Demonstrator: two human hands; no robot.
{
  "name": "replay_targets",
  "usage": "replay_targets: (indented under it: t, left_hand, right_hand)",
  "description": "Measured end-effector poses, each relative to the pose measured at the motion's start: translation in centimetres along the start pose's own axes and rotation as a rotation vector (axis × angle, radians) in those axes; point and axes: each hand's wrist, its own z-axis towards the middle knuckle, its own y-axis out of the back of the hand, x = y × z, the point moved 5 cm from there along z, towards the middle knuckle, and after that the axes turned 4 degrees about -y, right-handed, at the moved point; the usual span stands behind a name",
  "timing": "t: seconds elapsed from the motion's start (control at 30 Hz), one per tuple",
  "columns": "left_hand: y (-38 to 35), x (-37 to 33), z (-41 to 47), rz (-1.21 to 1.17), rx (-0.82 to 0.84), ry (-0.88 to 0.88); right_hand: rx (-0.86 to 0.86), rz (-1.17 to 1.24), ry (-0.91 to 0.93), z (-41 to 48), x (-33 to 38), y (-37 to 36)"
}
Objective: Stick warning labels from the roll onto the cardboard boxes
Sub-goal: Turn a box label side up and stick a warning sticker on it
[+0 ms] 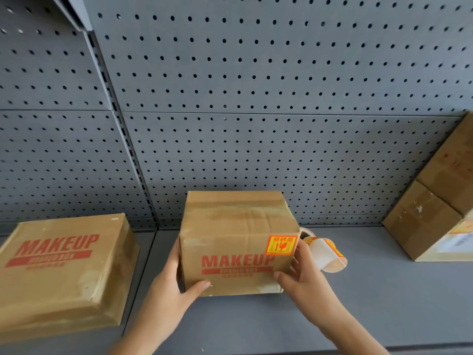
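A cardboard box (238, 226) printed MAKEUP in red stands on the grey shelf (358, 303) in the middle of the head view. A yellow and red warning label (281, 245) is stuck at the upper right corner of its front face. My left hand (172, 285) grips the box's left side, thumb on the lower front. On the right side my right hand (300, 271) holds the box, fingers touching the front edge. The label roll (325, 251) lies on the shelf just right of the box, behind my right hand, with a loose strip curling out.
A flatter MAKEUP box (64, 267) lies on the shelf at the left. Stacked cardboard boxes (435, 208) stand at the right edge, one showing a yellow label. A grey pegboard wall (256, 98) closes the back of the shelf.
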Motion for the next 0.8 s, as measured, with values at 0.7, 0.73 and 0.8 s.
replay_targets:
  t: [0.7, 0.73, 0.8]
  left_hand:
    - [-3.5, -0.2, -7.8, -0.279, -0.195, -0.08]
    - [-3.9, -0.5, -7.9, -0.254, -0.169, -0.104]
    - [-4.4, -0.8, -7.5, -0.243, -0.126, -0.115]
  right_hand:
    - [-0.011, 0.402, -0.033, 8.3, 2.9, 3.1]
    - [0.019, 0.373, -0.04, 8.2, 3.1, 2.6]
    - [0.042, 0.346, -0.037, 7.4, 3.3, 2.0]
